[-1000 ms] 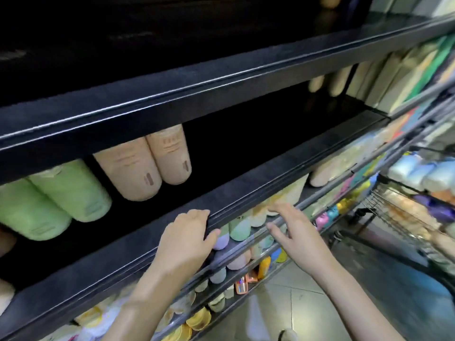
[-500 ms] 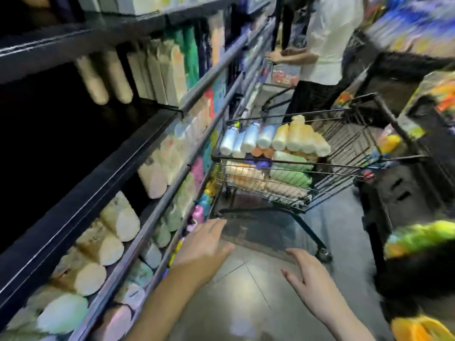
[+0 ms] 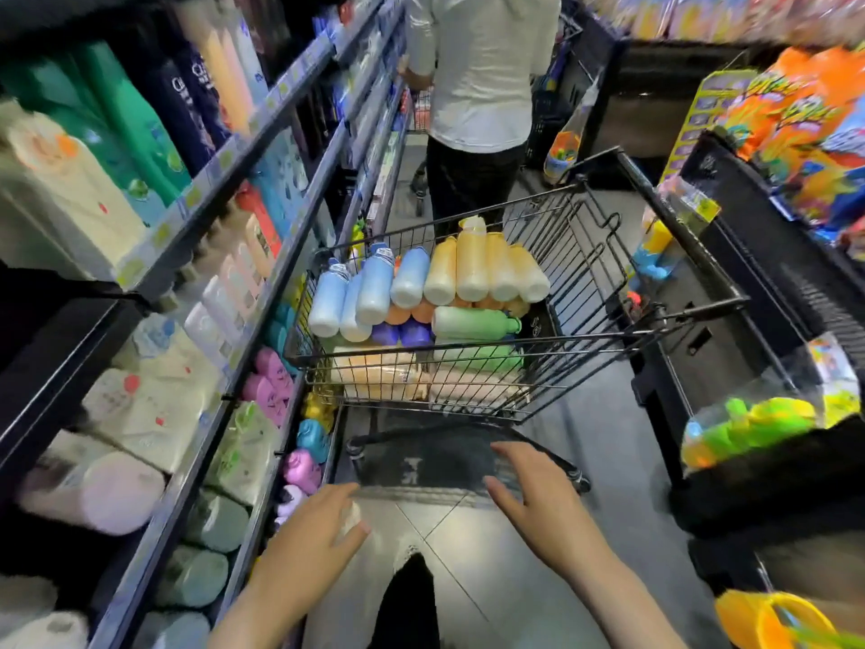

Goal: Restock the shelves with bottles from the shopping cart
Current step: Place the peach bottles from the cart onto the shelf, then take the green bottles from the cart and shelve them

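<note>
A black wire shopping cart (image 3: 604,255) stands in the aisle ahead of me. It holds stacked bottles lying on their sides: light blue bottles (image 3: 370,292) on the left, pale orange bottles (image 3: 472,269) on the right, a green bottle (image 3: 468,322) below them, more underneath. The shelves (image 3: 243,138) run along my left, filled with bottles. My left hand (image 3: 318,526) and my right hand (image 3: 538,494) hover open and empty over the floor, short of the cart.
A person in a white shirt (image 3: 477,67) stands beyond the cart, facing away. A dark display stand (image 3: 749,217) with bright toys and packets lines the right side. Grey tiled floor (image 3: 468,555) lies between me and the cart.
My view swung from the dark shelf edge to the aisle and cart. Both hands left the shelf edge and now reach out toward the cart, which looks closer.
</note>
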